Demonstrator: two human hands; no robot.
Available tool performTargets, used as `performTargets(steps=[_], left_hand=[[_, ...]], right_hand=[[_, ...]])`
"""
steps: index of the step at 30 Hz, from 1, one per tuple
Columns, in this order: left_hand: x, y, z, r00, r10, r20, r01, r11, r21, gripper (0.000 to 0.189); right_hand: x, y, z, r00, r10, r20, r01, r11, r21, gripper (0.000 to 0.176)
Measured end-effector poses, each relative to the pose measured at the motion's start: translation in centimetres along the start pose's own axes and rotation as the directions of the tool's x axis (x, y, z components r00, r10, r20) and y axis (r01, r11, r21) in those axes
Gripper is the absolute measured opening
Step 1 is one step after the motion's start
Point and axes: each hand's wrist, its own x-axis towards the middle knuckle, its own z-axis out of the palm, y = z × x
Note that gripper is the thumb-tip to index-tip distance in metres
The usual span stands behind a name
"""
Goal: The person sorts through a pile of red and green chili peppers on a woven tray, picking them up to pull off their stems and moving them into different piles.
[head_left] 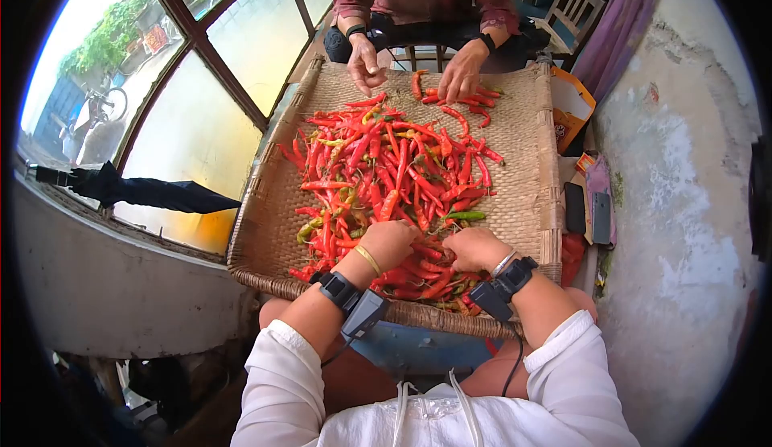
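A wide woven tray (519, 205) bears a heap of red chili peppers (386, 165), with some green and yellowish ones among them. At the heap's near side my left hand (388, 246) is closed, its fingers bent around a red chili pepper that mostly stays hidden. Just to the right, my right hand (476, 251) is closed in a pinch with its fingertips facing the left hand; what they pinch is too small to make out. A green chili pepper (466, 215) lies just beyond the right hand. More red peppers lie below and between both hands.
Across the tray sits another person, whose hands (461, 73) are over a few peppers at the far edge. A folded black umbrella (161, 189) lies along the window ledge at left. Phones (601, 218) and an orange box (569, 105) are at right by the wall.
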Motion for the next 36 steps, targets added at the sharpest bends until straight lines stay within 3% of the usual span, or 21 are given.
performTargets(steps=[1,4,6,7,9,11,12,13,15,18,19,21,22,23,24,27,29,30,33,35,36], left_hand=[[0.0,0.2,-0.5,1.000,0.001,-0.005,-0.001,1.000,0.004,0.028],[-0.3,0.6,-0.8,0.999,-0.047,0.023,0.046,0.997,0.061,0.027],[-0.5,0.5,-0.7,0.990,-0.021,-0.136,0.020,1.000,-0.009,0.025],[-0.7,0.5,-0.8,0.991,-0.020,-0.132,0.019,1.000,-0.010,0.025],[-1.2,0.7,-1.4,0.965,-0.008,-0.263,-0.008,0.998,-0.058,0.018],[-1.7,0.8,-1.8,0.960,0.002,-0.281,-0.024,0.997,-0.075,0.017],[-1.9,0.9,-2.3,0.972,-0.012,-0.236,0.005,0.999,-0.032,0.016],[-2.0,1.0,-2.4,0.981,-0.029,-0.190,0.032,0.999,0.011,0.016],[-2.0,0.4,-1.9,0.986,-0.027,-0.162,0.031,0.999,0.023,0.019],[-2.8,0.2,-2.2,0.995,0.019,0.098,-0.022,0.999,0.031,0.021],[-3.0,0.3,-2.1,0.994,0.007,0.109,-0.010,1.000,0.024,0.021],[-3.2,0.5,-1.9,0.989,0.067,0.131,-0.071,0.997,0.031,0.023],[-3.1,0.5,-1.8,0.988,0.076,0.136,-0.081,0.996,0.035,0.024],[-3.0,0.4,-1.9,0.988,0.072,0.140,-0.077,0.997,0.032,0.024],[-2.8,0.4,-1.9,0.984,0.074,0.163,-0.081,0.996,0.033,0.022],[-2.5,0.9,-1.6,0.979,0.058,0.197,-0.077,0.993,0.088,0.018],[-2.3,1.0,-1.4,0.978,0.037,0.207,-0.068,0.987,0.146,0.017],[-2.2,1.0,-1.2,0.982,0.043,0.187,-0.070,0.987,0.145,0.015],[-1.7,1.2,-1.4,0.985,0.031,0.167,-0.057,0.986,0.157,0.014],[-1.5,1.2,-1.3,0.985,0.015,0.170,-0.044,0.985,0.169,0.014],[-1.5,1.0,-1.1,0.994,0.061,0.091,-0.072,0.990,0.118,0.014]], right_hand=[[0.1,0.5,-0.3,1.000,0.000,-0.006,0.000,1.000,-0.003,0.022],[-0.4,2.6,-2.2,0.975,-0.054,-0.216,0.140,0.904,0.404,0.016],[-1.2,3.7,-4.0,0.969,-0.040,-0.245,0.201,0.701,0.684,0.012],[-1.7,4.1,-4.9,0.975,-0.016,-0.223,0.192,0.568,0.800,0.010],[-2.8,4.4,-6.3,0.970,0.012,-0.241,0.226,0.311,0.923,0.011],[-2.6,4.9,-6.5,0.955,0.058,-0.291,0.269,0.252,0.930,0.020],[-1.9,4.8,-6.1,0.843,0.309,-0.441,0.415,0.148,0.897,0.023],[-1.2,5.0,-5.7,0.659,0.551,-0.512,0.566,0.086,0.820,0.027],[-0.2,6.0,-4.7,0.614,0.616,-0.494,0.560,0.101,0.822,0.031],[-0.2,4.5,-4.0,0.810,0.441,-0.387,0.360,0.147,0.921,0.028],[0.0,3.8,-3.6,0.820,0.434,-0.373,0.349,0.137,0.927,0.028],[0.2,2.3,-2.9,0.945,0.049,-0.324,0.252,0.522,0.815,0.023],[0.0,1.4,-2.8,0.977,-0.039,-0.211,0.192,0.597,0.779,0.023],[0.2,0.9,-1.9,0.957,-0.180,-0.229,0.289,0.683,0.671,0.028],[0.0,0.3,-1.8,0.965,-0.219,-0.147,0.262,0.746,0.612,0.029],[0.3,-0.8,-0.5,0.969,-0.247,-0.025,0.222,0.817,0.532,0.032],[0.4,-1.3,0.4,0.964,-0.166,-0.208,0.230,0.913,0.337,0.033],[0.8,-1.4,1.1,0.932,-0.124,-0.341,0.250,0.900,0.357,0.033],[1.3,-1.1,1.0,0.951,-0.027,-0.307,0.119,0.951,0.285,0.031],[2.0,0.0,2.3,0.946,-0.076,-0.314,0.155,0.960,0.232,0.027],[2.1,0.0,2.3,0.940,-0.128,-0.317,0.192,0.965,0.180,0.024]])
